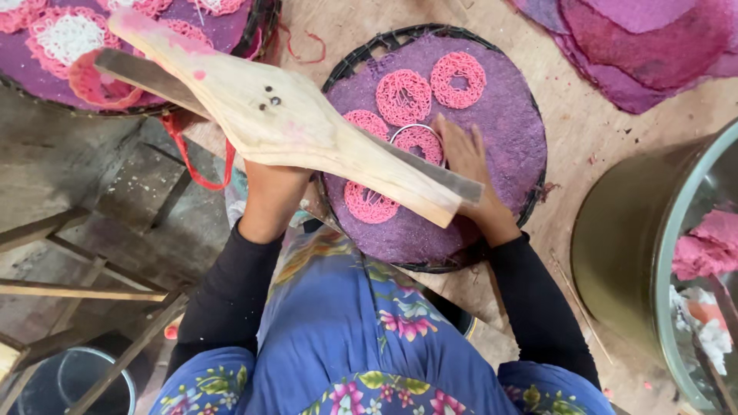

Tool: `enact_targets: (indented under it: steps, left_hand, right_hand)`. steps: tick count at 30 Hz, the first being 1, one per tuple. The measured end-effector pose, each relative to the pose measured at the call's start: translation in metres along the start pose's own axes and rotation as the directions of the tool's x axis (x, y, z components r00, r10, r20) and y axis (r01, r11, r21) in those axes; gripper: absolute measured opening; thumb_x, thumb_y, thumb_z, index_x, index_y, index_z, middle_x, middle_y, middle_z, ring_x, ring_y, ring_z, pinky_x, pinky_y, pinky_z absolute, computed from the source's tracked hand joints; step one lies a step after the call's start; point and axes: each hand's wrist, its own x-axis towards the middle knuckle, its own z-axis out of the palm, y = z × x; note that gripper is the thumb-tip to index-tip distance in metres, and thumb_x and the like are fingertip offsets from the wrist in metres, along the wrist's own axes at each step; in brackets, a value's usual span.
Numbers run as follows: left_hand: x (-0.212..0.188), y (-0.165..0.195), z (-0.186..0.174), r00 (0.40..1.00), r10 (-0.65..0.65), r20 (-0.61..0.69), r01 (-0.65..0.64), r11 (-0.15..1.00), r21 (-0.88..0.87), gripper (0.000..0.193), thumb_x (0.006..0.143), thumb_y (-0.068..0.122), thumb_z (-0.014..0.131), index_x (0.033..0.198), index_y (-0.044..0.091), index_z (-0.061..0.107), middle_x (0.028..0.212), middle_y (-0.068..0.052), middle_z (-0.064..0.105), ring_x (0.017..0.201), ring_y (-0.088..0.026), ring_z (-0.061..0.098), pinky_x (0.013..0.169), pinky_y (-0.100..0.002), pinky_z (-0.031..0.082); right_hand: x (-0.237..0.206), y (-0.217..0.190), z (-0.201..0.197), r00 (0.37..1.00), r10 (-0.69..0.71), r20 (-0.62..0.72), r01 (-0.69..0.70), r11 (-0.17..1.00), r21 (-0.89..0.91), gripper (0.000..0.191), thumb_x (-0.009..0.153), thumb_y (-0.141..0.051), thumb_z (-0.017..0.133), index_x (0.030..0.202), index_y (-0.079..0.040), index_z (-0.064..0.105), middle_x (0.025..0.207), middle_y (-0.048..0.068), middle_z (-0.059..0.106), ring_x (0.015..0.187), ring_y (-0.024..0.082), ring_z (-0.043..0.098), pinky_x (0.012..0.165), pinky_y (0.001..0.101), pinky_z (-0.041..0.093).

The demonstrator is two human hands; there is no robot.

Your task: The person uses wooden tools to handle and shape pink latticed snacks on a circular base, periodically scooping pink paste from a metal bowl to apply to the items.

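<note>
My left hand (269, 196) grips a long pale wooden press (284, 115) from underneath and holds it tilted above the work surface; the press hides most of the hand. My right hand (465, 165) lies on a round woven tray lined with purple cloth (511, 115). Its fingers are on the right edge of a thin metal ring (406, 129), which circles a pink noodle disc (419, 142). More pink lacy discs lie on the cloth: two at the top (403, 96) (459, 79) and one near the press tip (369, 204).
A second tray (223, 27) with pink and white discs sits at top left. Purple cloths (646, 38) are piled at top right. A large metal pot (630, 230) holds pink dough (707, 246) at the right. A red cord (192, 165), a wooden frame (77, 292) and a bucket (69, 380) are at the left.
</note>
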Motion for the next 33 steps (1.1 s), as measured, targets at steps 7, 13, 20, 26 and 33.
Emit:
enact_targets:
  steps: [7,13,20,26,33]
  left_hand:
    - [-0.007,0.006,0.0,0.983,-0.175,-0.061,0.166,0.978,-0.13,0.045,0.081,-0.004,0.079,0.123,0.0,0.062,0.115,-0.005,0.071,0.102,-0.015,0.07,0.089,-0.03,0.06]
    - [-0.009,0.005,0.009,0.984,-0.178,-0.027,0.171,0.969,-0.18,0.048,0.079,-0.01,0.077,0.124,-0.001,0.062,0.117,-0.006,0.071,0.107,-0.016,0.07,0.094,-0.031,0.059]
    - [-0.004,-0.001,0.016,0.976,-0.218,-0.012,0.207,0.94,-0.271,0.048,0.078,-0.013,0.075,0.123,-0.001,0.062,0.117,-0.006,0.071,0.108,-0.017,0.071,0.095,-0.031,0.058]
    - [-0.003,0.006,0.02,0.986,-0.167,-0.002,0.16,0.949,-0.272,0.048,0.081,-0.007,0.079,0.125,0.0,0.061,0.118,-0.006,0.07,0.108,-0.016,0.069,0.095,-0.031,0.058]
    - [-0.011,-0.017,0.022,1.0,-0.011,0.0,0.011,1.0,-0.021,0.05,0.089,-0.001,0.083,0.133,-0.004,0.059,0.128,-0.012,0.07,0.116,-0.02,0.069,0.104,-0.036,0.058]
  right_hand:
    - [0.004,-0.01,-0.006,1.0,-0.026,0.002,0.026,0.996,-0.09,0.085,0.098,-0.045,0.061,0.16,0.001,0.028,0.159,0.025,0.042,0.153,0.039,0.031,0.125,0.0597,0.009]
    - [0.008,-0.01,-0.003,1.0,0.015,-0.007,-0.015,0.998,-0.062,0.087,0.098,-0.046,0.064,0.161,0.002,0.028,0.157,0.022,0.046,0.154,0.037,0.034,0.127,0.0636,0.006]
    - [0.004,-0.012,-0.007,0.999,-0.038,-0.022,0.035,0.993,-0.111,0.107,0.077,-0.048,0.078,0.158,0.001,0.029,0.158,0.022,0.044,0.149,0.038,0.037,0.123,0.0644,0.007]
    - [-0.019,-0.035,-0.042,0.996,0.084,-0.034,-0.08,0.991,0.108,0.115,0.074,-0.051,0.08,0.159,0.004,0.024,0.155,0.024,0.044,0.144,0.038,0.042,0.122,0.0643,0.009]
    - [-0.087,-0.092,-0.042,0.978,0.183,0.104,-0.175,0.981,-0.08,0.112,0.065,-0.05,0.091,0.149,0.0,0.037,0.146,0.024,0.044,0.143,0.04,0.037,0.121,0.0651,0.012]
